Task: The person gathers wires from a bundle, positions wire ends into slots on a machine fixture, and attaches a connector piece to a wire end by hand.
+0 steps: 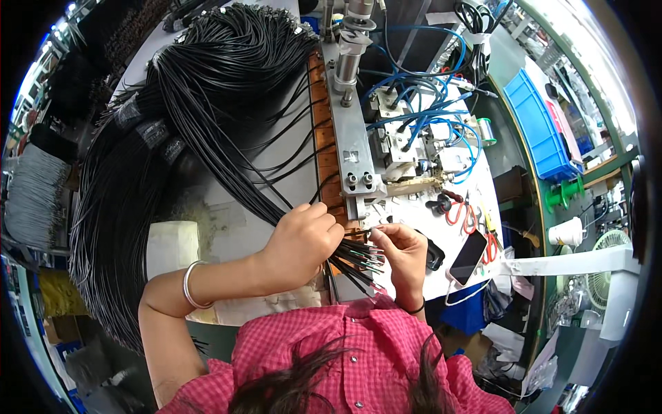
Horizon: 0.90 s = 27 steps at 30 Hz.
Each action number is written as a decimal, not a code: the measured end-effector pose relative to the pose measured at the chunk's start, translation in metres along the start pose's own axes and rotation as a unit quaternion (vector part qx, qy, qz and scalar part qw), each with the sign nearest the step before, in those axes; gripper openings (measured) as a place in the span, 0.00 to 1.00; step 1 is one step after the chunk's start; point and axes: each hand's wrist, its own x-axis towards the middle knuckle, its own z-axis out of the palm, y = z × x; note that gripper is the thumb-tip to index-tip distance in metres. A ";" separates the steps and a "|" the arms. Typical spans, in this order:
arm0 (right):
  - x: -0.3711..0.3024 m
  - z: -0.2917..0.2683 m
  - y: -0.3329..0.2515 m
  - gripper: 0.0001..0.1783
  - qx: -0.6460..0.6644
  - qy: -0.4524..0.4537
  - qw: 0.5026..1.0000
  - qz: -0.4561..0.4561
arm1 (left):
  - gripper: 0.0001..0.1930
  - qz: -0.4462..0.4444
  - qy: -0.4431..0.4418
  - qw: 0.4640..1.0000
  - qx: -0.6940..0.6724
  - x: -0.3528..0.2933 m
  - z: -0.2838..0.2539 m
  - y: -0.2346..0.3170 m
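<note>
My left hand (305, 241) is closed in a fist at the lower end of a thick bundle of black cables (227, 162). A thin black cable runs out from it toward my right hand (401, 254). There my right thumb and forefinger pinch the tip of that cable. Beneath both hands the loose cable ends (355, 257) fan out, several with small coloured wires at their tips. Just beyond my hands stands a metal press fixture (353, 148), with a brown strip (324, 138) along its left side and single cables laid across it.
Blue air tubes (441, 114) curl over the valves right of the fixture. Red-handled scissors (469, 217), a phone (469, 257) and a black tape roll (434, 255) lie at right. A blue crate (541, 124) stands farther right. More black cables (117, 228) hang off the table's left.
</note>
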 end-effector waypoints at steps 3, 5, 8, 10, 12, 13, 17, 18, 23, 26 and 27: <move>0.000 -0.004 -0.005 0.04 0.034 -0.024 0.999 0.023 | 0.09 -0.009 0.015 1.000 -0.003 0.001 -0.001 0.001; 0.000 -0.011 -0.007 0.04 0.101 -0.095 0.988 0.070 | 0.09 -0.013 0.020 1.000 -0.004 0.002 -0.001 0.001; 0.001 -0.011 -0.007 0.04 0.102 -0.119 0.983 0.092 | 0.08 0.001 -0.010 1.000 -0.011 0.001 0.000 0.000; 0.002 -0.012 -0.007 0.04 0.102 -0.131 0.981 0.103 | 0.08 0.000 -0.011 1.000 -0.005 0.001 0.000 0.000; 0.004 -0.013 -0.004 0.05 0.039 -0.084 0.994 0.058 | 0.08 -0.002 -0.014 1.000 0.005 0.001 0.000 0.001; 0.004 -0.013 -0.002 0.05 0.007 -0.060 0.998 0.036 | 0.08 -0.003 -0.013 1.000 0.005 0.001 0.002 0.001; 0.007 -0.014 0.008 0.05 -0.007 -0.070 0.997 0.032 | 0.08 0.047 0.001 0.999 -0.013 -0.001 0.009 -0.001; 0.007 -0.013 0.011 0.05 -0.007 -0.070 0.997 0.032 | 0.08 0.039 0.007 0.999 -0.010 -0.001 0.009 -0.002; 0.011 -0.015 0.013 0.04 -0.007 -0.058 0.995 0.075 | 0.09 0.007 -0.007 1.000 0.003 0.001 0.002 -0.003; 0.015 -0.019 0.011 0.05 0.026 -0.115 0.982 0.144 | 0.10 -0.005 -0.026 1.000 0.009 -0.002 0.004 -0.003; 0.016 -0.020 0.010 0.04 0.024 -0.122 0.981 0.152 | 0.10 -0.003 -0.030 0.999 0.010 -0.004 0.007 -0.004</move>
